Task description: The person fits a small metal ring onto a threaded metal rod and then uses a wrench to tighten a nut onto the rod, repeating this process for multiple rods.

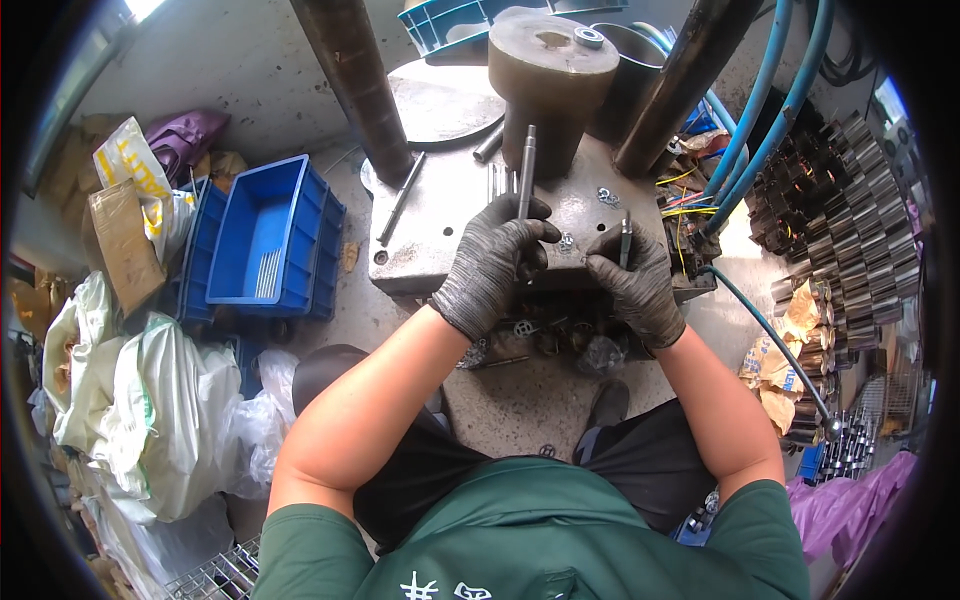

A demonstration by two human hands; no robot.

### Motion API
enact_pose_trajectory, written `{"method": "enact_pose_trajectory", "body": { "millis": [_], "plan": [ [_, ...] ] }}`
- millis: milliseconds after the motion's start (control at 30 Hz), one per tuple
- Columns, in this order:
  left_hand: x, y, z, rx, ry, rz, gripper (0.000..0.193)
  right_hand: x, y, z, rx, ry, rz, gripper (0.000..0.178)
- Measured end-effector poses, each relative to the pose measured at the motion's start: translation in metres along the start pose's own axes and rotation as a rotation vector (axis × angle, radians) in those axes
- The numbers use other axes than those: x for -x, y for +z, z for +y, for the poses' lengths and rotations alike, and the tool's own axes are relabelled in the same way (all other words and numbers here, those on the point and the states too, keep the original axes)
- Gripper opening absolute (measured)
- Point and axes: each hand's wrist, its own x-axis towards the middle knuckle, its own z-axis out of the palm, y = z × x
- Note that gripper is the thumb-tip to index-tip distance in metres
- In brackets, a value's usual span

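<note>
My left hand, in a grey work glove, grips a slim stepped metal shaft that stands nearly upright above its fingers. In my right hand, gloved alike, is a short, thin rod-like metal piece; its exact kind does not show. Both hands are over the front edge of a heavy steel plate, a little apart. Between them on the plate lies a small shiny metal part, and another small part sits farther back. Several short bright pins stand just behind my left hand.
A thick metal cylinder rises from the plate, with a ring bearing on top. Two steel columns flank it. A long rod lies at left. A blue bin holds several shafts. Stacked metal cylinders and blue hoses are right.
</note>
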Motion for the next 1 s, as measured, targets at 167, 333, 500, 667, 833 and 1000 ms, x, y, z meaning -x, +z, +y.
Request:
{"method": "enact_pose_trajectory", "body": {
  "millis": [167, 333, 500, 667, 833, 1000],
  "plan": [
    [0.006, 0.014, -0.016, -0.321, 0.086, -0.07, 0.022, 0.01, 0.002, -0.018, -0.38, 0.14, 0.01, 0.015],
    [0.01, 0.022, -0.029, -0.179, 0.053, -0.123, 0.024, 0.014, 0.011, -0.027, -0.738, 0.356, 0.03, 0.036],
    [0.016, 0.028, -0.031, -0.235, 0.091, -0.111, 0.021, 0.014, 0.006, -0.021, -0.518, 0.307, 0.046, 0.054],
    [0.014, 0.026, -0.032, -0.215, 0.172, -0.06, 0.012, 0.016, 0.004, -0.033, -0.527, 0.444, 0.015, 0.059],
    [0.007, 0.014, -0.015, -0.086, 0.018, 0.054, 0.017, 0.015, -0.014, -0.041, -0.12, 0.354, -0.179, 0.068],
    [0.005, 0.01, -0.001, 0.047, -0.042, 0.097, 0.02, 0.016, -0.017, -0.052, 0.795, -0.412, -0.03, 0.066]
  ]
}}
